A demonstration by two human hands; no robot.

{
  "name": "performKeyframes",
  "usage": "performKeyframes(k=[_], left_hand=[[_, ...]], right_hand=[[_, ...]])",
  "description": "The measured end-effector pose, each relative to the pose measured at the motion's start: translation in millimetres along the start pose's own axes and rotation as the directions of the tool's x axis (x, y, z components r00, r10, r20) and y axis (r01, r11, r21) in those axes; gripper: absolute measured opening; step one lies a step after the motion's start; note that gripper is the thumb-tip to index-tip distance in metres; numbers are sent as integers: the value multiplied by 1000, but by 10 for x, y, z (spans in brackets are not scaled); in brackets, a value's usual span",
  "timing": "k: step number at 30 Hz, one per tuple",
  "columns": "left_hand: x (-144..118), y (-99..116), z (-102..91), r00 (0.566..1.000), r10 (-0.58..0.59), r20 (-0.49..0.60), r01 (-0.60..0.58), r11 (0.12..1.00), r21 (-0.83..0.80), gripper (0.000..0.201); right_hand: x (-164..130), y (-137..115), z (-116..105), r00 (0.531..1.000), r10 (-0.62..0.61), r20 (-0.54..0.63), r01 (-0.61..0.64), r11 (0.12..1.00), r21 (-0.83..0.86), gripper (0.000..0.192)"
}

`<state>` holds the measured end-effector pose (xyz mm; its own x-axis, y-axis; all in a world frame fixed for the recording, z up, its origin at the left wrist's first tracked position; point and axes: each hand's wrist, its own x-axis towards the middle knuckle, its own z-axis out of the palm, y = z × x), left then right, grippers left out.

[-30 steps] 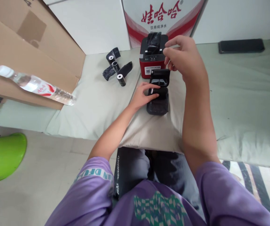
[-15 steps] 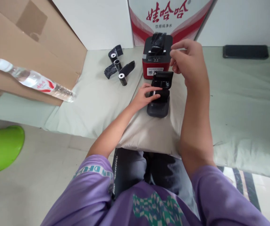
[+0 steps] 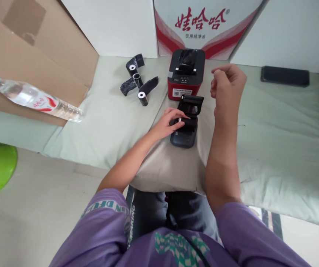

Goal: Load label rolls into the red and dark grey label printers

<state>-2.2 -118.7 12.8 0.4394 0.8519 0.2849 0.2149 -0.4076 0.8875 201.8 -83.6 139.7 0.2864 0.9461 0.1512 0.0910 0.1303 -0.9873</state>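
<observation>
Left hand [image 3: 166, 124] fingers flat on boxy matte-black printer [image 3: 185, 128]; right hand [image 3: 227, 83] fingers loosely curled, empty.

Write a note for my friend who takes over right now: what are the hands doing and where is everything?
Left hand: resting on the small black printer, fingers at the roll in its open bay.
Right hand: raised beside the red printer, fingers curled; whether it holds anything cannot be told.
Small printer lies on the pillow, lid up. Spare rolls lie left of the red printer.
Done: lid open, roll in.
Left: lid not yet closed.
</observation>
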Motion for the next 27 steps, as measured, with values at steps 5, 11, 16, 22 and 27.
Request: performKeyframes(k=[5,11,16,22,27], left_hand=[[-5,28,-12,1000,24,-10,-24,998,50,54],[-33,73,-24,999,44,-21,-43,999,20,49],[-62,96,-31,1000,10,8,-10,999,-32,47],[-46,87,-43,1000,7,7,-7,1000,20,44],[-23,96,-41,1000,7,11,-6,999,-53,45]], right_hand=[[101,162,42,997,-81,8,81,982,-172,24],[115,219,-119,986,48,162,4,952,-305,13],[115,248,-232,965,104,241,-28,953,-300,6],[90,265,-229,899,150,412,10,932,-363,21],[51,170,-229,850,195,490,41,902,-430,18]])
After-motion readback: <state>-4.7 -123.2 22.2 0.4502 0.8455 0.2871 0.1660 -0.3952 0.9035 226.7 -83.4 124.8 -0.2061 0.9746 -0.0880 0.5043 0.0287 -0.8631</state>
